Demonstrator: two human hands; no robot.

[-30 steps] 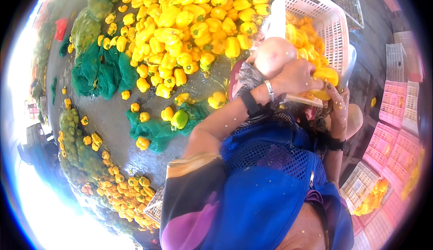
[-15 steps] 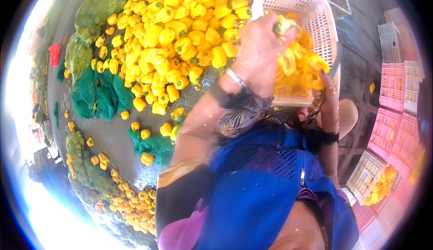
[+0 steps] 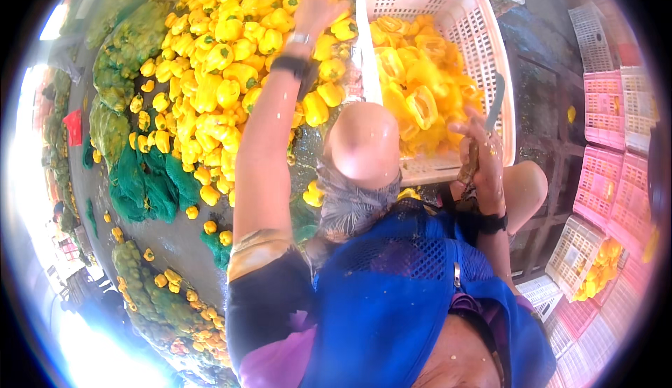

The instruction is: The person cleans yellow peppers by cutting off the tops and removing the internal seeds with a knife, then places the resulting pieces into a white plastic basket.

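Where whole peppers point(image 3: 227, 94) lie: heaped left of the white crate point(image 3: 428, 171), many seemingly left uncut.
Left hand point(image 3: 318, 13): at the heap, left of the crate; grip blurred, cannot tell.
Cut peppers point(image 3: 422, 106): inside the crate, apparently done.
Right hand point(image 3: 483, 153): crate's near right corner, grip closed around a knife point(image 3: 495, 101).

Whole yellow peppers point(image 3: 227, 92) lie heaped on the floor point(image 3: 164, 239); cut peppers point(image 3: 422, 108) — one hollow side up — sit in the white crate point(image 3: 479, 32), a grey-bladed knife point(image 3: 495, 102) near its right wall.
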